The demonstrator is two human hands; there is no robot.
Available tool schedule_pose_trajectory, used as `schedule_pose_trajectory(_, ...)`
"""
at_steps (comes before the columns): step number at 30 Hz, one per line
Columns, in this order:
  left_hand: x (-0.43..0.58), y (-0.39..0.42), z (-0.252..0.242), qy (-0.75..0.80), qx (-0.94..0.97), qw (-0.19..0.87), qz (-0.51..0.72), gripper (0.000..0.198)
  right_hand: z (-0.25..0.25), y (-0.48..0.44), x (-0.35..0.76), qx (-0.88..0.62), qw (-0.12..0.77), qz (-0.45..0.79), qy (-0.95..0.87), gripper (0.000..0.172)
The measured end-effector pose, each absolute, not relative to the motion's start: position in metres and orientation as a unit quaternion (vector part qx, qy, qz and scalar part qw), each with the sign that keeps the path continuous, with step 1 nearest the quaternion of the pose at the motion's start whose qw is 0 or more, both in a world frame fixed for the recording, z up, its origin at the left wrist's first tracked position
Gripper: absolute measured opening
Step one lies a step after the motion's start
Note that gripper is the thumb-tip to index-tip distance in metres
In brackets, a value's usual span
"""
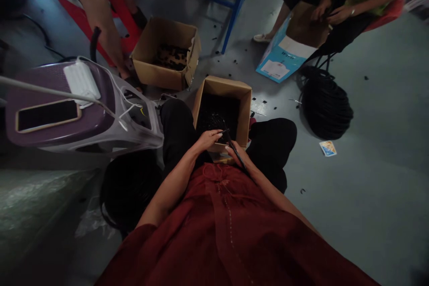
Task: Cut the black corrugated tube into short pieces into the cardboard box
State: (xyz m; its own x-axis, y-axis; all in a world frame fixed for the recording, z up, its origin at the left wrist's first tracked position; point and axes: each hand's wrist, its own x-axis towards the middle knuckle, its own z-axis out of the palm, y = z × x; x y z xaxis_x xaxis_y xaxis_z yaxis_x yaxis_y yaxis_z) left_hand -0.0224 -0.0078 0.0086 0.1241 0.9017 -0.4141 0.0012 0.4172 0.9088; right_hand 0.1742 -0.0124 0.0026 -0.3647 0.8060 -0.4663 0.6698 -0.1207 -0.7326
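Over the near edge of an open cardboard box (246, 111) between my knees, my two hands work close together. My left hand (208, 139) is closed in a pinch at the dark end of a strip; what sits between its fingertips is too small to make out. My right hand (238, 152) is wrapped around a long black strip (240, 161), which runs back along my right forearm. Many small black pieces (214, 118) lie inside the box below the hands.
Left stands a purple-topped stool (100, 116) with a phone (48, 115) and a white power strip (82, 81). Another cardboard box (161, 73) is ahead. A co-worker's hands (335, 14) are over a blue-and-white box (281, 60). Black coils (326, 103) (132, 187) lie either side.
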Motion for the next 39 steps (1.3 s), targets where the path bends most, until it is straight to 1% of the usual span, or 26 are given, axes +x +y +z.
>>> schedule_pose_trajectory(6,-0.019,-0.006,0.007,0.573,0.398,0.628,0.345,0.051,0.01,-0.008,0.174,-0.557,0.057,0.453,-0.693,0.038)
schedule_pose_trajectory(10,-0.016,-0.003,0.007,0.58,0.394,0.626,0.342,0.046,0.01,-0.004,0.175,-0.56,0.038,0.441,-0.7,0.034)
schedule_pose_trajectory(18,-0.014,-0.003,0.005,0.575,0.376,0.641,0.341,0.048,0.009,-0.003,0.177,-0.56,0.051,0.44,-0.7,0.027)
schedule_pose_trajectory(21,-0.016,-0.004,0.009,0.564,0.393,0.643,0.339,0.045,0.011,-0.003,0.177,-0.558,0.053,0.435,-0.704,0.025)
schedule_pose_trajectory(30,-0.017,-0.004,0.008,0.564,0.424,0.632,0.322,0.047,0.003,0.0,0.178,-0.568,0.046,0.435,-0.697,0.023)
schedule_pose_trajectory(35,-0.018,-0.003,-0.002,0.569,0.415,0.642,0.303,0.05,0.001,-0.001,0.178,-0.572,0.045,0.437,-0.693,0.024)
schedule_pose_trajectory(39,-0.018,-0.003,-0.002,0.561,0.403,0.654,0.308,0.049,0.004,-0.001,0.179,-0.57,0.043,0.44,-0.692,0.025)
